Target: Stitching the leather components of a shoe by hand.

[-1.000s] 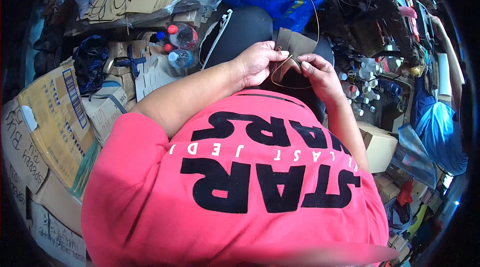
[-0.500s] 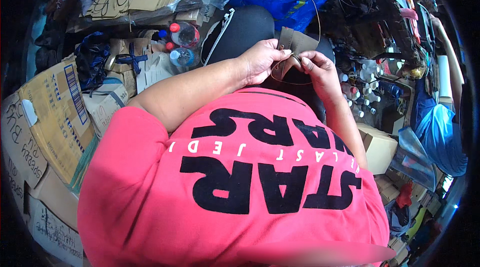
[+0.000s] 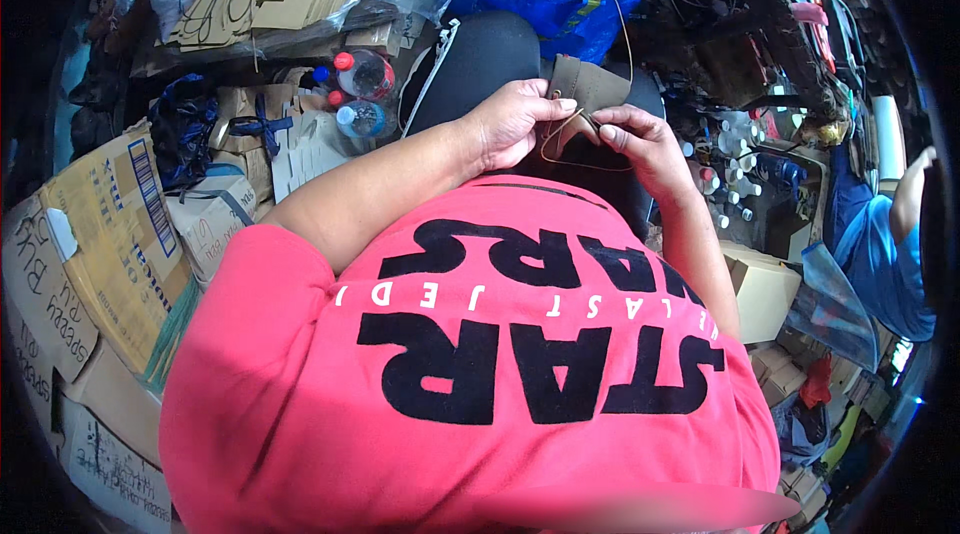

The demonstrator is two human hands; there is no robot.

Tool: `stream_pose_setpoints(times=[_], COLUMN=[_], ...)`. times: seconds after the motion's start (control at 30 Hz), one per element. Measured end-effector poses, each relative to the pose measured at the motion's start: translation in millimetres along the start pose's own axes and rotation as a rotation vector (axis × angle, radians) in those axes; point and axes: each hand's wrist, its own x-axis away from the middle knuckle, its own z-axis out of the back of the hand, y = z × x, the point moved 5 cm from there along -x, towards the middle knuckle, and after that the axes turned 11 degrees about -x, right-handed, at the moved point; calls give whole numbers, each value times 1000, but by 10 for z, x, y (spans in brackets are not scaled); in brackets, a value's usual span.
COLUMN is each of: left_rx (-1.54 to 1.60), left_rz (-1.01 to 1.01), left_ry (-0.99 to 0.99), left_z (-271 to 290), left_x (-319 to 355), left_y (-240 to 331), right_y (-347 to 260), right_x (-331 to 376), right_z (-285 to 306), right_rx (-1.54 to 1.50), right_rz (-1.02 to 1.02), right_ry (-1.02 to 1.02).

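Brown and leather-like, the workpiece is lying at twelve o'clock, between our fingers and reaching just beyond them. Our left hand is pinching its edge from eight o'clock, thumb on top. Our right hand is pinching its edge from four; whether cord is caught there, we cannot tell. Thin cord is looping below, at six.

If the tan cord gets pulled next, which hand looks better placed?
Probably the right hand: the tan cord curves just below it, while the left hand appears to steady the brown leather-looking piece from its left.
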Motion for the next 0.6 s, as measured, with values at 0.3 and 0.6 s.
stream_pose_setpoints(times=[0.3,0.6], left_rx=[171,105], left_rz=[76,9], left_ry=[-36,10], left_z=[-50,-12], left_x=[-16,-110], left_y=[-48,-54], right_y=[162,92], right_x=[-45,-65], right_z=[15,-63], right_rx=[-194,-128], right_rz=[66,69], right_ry=[-15,73])
